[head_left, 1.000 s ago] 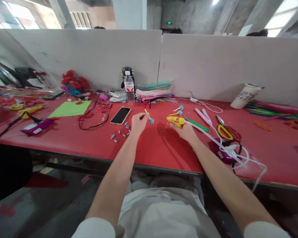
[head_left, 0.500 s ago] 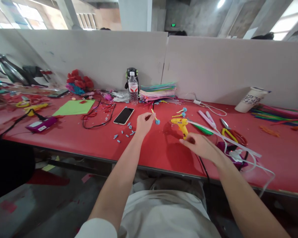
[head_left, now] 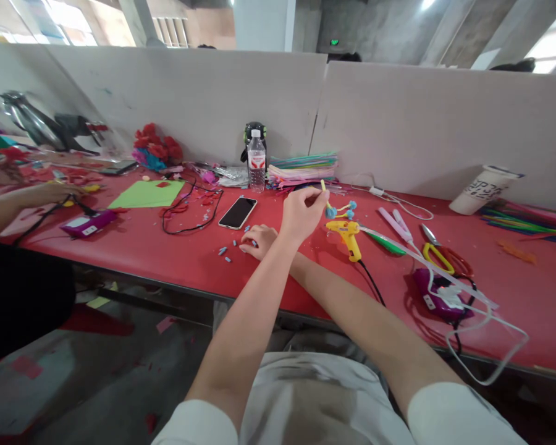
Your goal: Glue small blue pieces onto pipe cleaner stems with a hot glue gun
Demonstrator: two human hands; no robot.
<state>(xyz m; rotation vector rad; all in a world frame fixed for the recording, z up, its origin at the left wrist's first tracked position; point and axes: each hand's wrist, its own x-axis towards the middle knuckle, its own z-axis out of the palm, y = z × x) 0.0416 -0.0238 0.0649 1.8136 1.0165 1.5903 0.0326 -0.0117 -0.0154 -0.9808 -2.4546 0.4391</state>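
My left hand is closed in a pinch on a yellow pipe-cleaner stem with a fluffy blue tip, held above the table. Its forearm crosses over my right one. My right hand rests low among several small blue pieces, its thumb and finger apart around one of them. Beside the left hand lie finished-looking yellow stems with blue tips. A yellow hot glue gun with a long clear glue stick stands to the right, touched by neither hand.
A phone, a water bottle and bundled pipe cleaners lie behind my hands. Scissors, a purple power strip and a paper cup are on the right. Another person's arm reaches in at left.
My right hand has left the glue gun and crossed left to the blue pieces, under my left arm. My left hand has moved right with the stem toward the other stems.
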